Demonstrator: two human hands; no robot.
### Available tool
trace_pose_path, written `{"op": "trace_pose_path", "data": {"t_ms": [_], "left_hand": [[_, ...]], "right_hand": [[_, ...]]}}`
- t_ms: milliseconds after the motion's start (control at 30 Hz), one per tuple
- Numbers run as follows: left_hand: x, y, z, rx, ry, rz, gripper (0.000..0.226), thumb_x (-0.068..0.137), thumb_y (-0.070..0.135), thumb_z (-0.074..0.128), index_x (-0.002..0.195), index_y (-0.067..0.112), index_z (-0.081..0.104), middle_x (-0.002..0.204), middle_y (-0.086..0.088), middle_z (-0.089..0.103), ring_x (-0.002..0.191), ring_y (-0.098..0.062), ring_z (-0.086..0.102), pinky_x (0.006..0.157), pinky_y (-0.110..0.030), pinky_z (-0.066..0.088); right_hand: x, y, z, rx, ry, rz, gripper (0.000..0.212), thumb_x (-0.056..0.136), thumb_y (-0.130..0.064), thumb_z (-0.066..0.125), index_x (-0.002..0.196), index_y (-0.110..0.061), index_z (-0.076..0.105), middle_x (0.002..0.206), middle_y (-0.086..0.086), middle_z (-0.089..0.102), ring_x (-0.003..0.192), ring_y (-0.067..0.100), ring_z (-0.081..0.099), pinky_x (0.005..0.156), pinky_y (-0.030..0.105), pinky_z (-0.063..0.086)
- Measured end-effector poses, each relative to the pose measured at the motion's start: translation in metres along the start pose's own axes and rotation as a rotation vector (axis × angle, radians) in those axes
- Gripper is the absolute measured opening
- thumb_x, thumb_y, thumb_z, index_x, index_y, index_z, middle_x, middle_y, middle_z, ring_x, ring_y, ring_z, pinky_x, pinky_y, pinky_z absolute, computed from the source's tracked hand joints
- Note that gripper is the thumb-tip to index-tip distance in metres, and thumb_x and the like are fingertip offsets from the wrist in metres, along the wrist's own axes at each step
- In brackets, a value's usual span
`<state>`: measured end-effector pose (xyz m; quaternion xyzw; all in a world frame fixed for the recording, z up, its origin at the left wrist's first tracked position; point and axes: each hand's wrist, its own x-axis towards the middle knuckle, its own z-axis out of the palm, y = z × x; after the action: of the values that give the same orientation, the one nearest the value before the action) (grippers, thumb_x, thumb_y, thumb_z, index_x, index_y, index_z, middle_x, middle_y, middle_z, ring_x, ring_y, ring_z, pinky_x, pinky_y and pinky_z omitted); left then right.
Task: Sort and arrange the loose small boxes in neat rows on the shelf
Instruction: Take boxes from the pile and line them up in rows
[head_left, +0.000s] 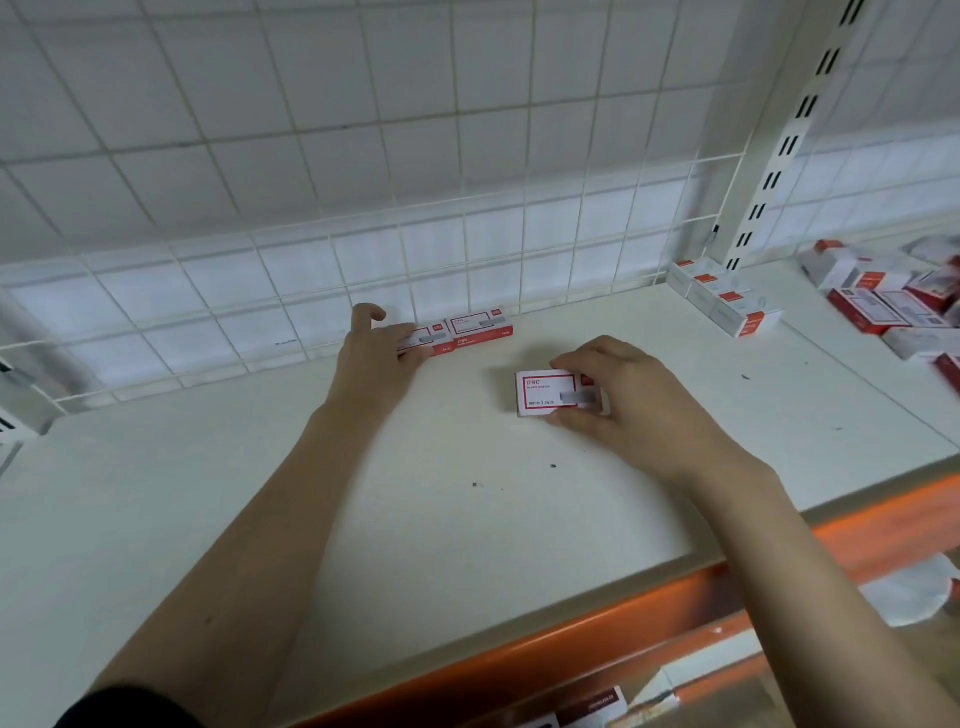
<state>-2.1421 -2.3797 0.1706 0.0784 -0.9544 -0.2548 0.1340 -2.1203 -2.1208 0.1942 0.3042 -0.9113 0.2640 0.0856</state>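
Note:
Two small white-and-red boxes lie side by side at the back of the white shelf (467, 519), against the wire grid. My left hand (371, 353) grips the left box (421, 340) of this pair, partly covering it; the right box (480, 328) is untouched. My right hand (623, 395) pinches a third white-and-red box (545, 394) between thumb and fingers near the shelf's middle; whether this box rests on the shelf I cannot tell.
A short row of similar boxes (724, 301) lies at the back right by the slotted upright (779, 156). A loose heap of boxes (883, 306) covers the neighbouring shelf on the right. An orange rail (571, 639) edges the shelf front, with more stock below.

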Motion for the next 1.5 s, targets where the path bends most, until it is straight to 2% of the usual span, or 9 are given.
{"op": "trace_pose_path", "data": {"t_ms": [67, 233, 367, 567, 700, 867, 1167, 1300, 1500], "left_hand": [[0.0, -0.001, 0.0, 0.023, -0.001, 0.012, 0.032, 0.09, 0.029, 0.057, 0.117, 0.013, 0.063, 0.131, -0.009, 0.034, 0.102, -0.029, 0.053, 0.092, -0.032, 0.04], [0.002, -0.002, -0.001, 0.216, 0.042, 0.044, 0.034, 0.092, 0.035, 0.053, 0.121, 0.021, 0.061, 0.133, -0.009, 0.037, 0.114, -0.03, 0.045, 0.099, -0.038, 0.031], [0.003, -0.002, -0.001, 0.236, 0.038, 0.041, 0.036, 0.092, 0.037, 0.052, 0.122, 0.019, 0.06, 0.133, -0.009, 0.036, 0.115, -0.029, 0.043, 0.099, -0.038, 0.03], [-0.006, 0.001, -0.02, 0.267, 0.02, 0.025, 0.054, 0.089, 0.044, 0.054, 0.136, 0.02, 0.043, 0.135, -0.006, 0.041, 0.12, -0.028, 0.04, 0.1, -0.039, 0.029], [-0.028, 0.001, -0.045, 0.258, 0.074, 0.027, 0.05, 0.09, 0.036, 0.055, 0.135, 0.02, 0.043, 0.128, -0.006, 0.049, 0.117, -0.029, 0.043, 0.096, -0.04, 0.033], [-0.059, 0.002, -0.062, 0.188, 0.136, 0.05, 0.044, 0.088, 0.03, 0.058, 0.13, 0.016, 0.05, 0.123, -0.008, 0.054, 0.11, -0.031, 0.049, 0.091, -0.04, 0.038], [-0.076, 0.007, -0.055, 0.136, 0.136, 0.037, 0.043, 0.088, 0.028, 0.059, 0.129, 0.016, 0.052, 0.122, -0.006, 0.054, 0.109, -0.029, 0.05, 0.089, -0.038, 0.037], [-0.078, 0.008, -0.052, 0.119, 0.124, 0.034, 0.043, 0.088, 0.028, 0.059, 0.129, 0.016, 0.051, 0.124, -0.004, 0.053, 0.112, -0.028, 0.049, 0.091, -0.037, 0.036], [-0.083, 0.007, -0.051, 0.117, 0.113, 0.033, 0.042, 0.088, 0.026, 0.06, 0.128, 0.014, 0.053, 0.124, -0.006, 0.054, 0.111, -0.03, 0.05, 0.092, -0.039, 0.038]], "right_hand": [[0.003, 0.0, 0.003, 0.0, -0.004, -0.004, 0.039, 0.08, -0.029, 0.07, 0.115, -0.015, 0.061, 0.104, -0.001, 0.057, 0.093, 0.017, 0.052, 0.08, 0.029, 0.044], [0.01, -0.001, 0.009, 0.001, -0.025, -0.01, 0.04, 0.081, -0.03, 0.069, 0.117, -0.015, 0.059, 0.105, 0.0, 0.056, 0.095, 0.018, 0.051, 0.079, 0.026, 0.041], [0.013, -0.002, 0.013, -0.015, -0.046, -0.017, 0.042, 0.082, -0.031, 0.069, 0.12, -0.016, 0.058, 0.107, -0.001, 0.056, 0.096, 0.018, 0.051, 0.081, 0.026, 0.041], [0.034, -0.005, 0.013, -0.101, -0.108, -0.048, 0.044, 0.083, -0.037, 0.066, 0.122, -0.019, 0.056, 0.109, -0.001, 0.055, 0.099, 0.019, 0.049, 0.083, 0.03, 0.042], [0.063, -0.008, 0.018, -0.143, -0.178, -0.069, 0.04, 0.082, -0.038, 0.065, 0.116, -0.019, 0.061, 0.104, 0.002, 0.056, 0.098, 0.022, 0.05, 0.083, 0.034, 0.043], [0.084, -0.008, 0.03, -0.172, -0.263, -0.057, 0.037, 0.083, -0.032, 0.064, 0.112, -0.009, 0.061, 0.105, 0.009, 0.058, 0.095, 0.023, 0.054, 0.084, 0.037, 0.044], [0.043, -0.01, 0.04, -0.158, -0.174, -0.181, 0.029, 0.094, -0.027, 0.047, 0.117, -0.015, 0.061, 0.118, 0.001, 0.059, 0.109, 0.027, 0.053, 0.089, 0.034, 0.046], [0.041, -0.013, 0.039, -0.184, -0.181, -0.134, 0.034, 0.097, -0.026, 0.043, 0.124, -0.013, 0.057, 0.13, 0.002, 0.053, 0.121, 0.023, 0.046, 0.095, 0.033, 0.042], [0.047, -0.018, 0.039, -0.204, -0.211, -0.104, 0.034, 0.098, -0.025, 0.041, 0.124, -0.009, 0.055, 0.13, 0.006, 0.052, 0.122, 0.023, 0.044, 0.096, 0.037, 0.04]]}}
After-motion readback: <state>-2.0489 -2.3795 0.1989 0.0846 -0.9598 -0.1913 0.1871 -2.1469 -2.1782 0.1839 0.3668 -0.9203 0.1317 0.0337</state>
